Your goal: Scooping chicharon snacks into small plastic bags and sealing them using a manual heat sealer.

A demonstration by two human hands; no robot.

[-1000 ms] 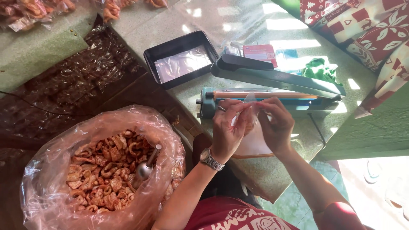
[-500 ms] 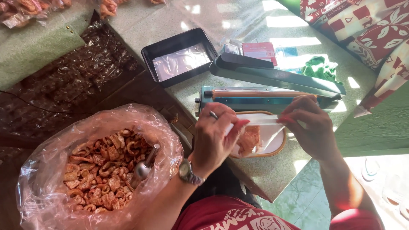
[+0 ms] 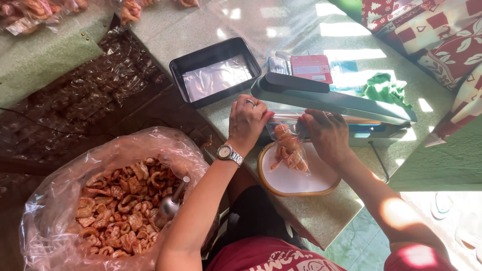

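My left hand (image 3: 247,122) and my right hand (image 3: 324,131) both hold the top of a small clear bag of fried snacks (image 3: 288,146). The bag's mouth lies at the jaw of a heat sealer (image 3: 331,100), whose dark lid arm is raised above the teal base. The bag hangs over a round white plate with a tan rim (image 3: 296,180). My left wrist carries a watch, and a ring sits on one finger.
A big clear plastic sack of fried snacks (image 3: 115,200) with a metal scoop (image 3: 170,203) stands at the left. A black tray of flat clear bags (image 3: 215,73) lies behind. Red packet (image 3: 311,68), green cloth (image 3: 384,88) and patterned cushions (image 3: 442,35) are at the right.
Both hands moved forward and carried the filled bag from above the plate up to the sealer's jaw. The view shifted slightly.
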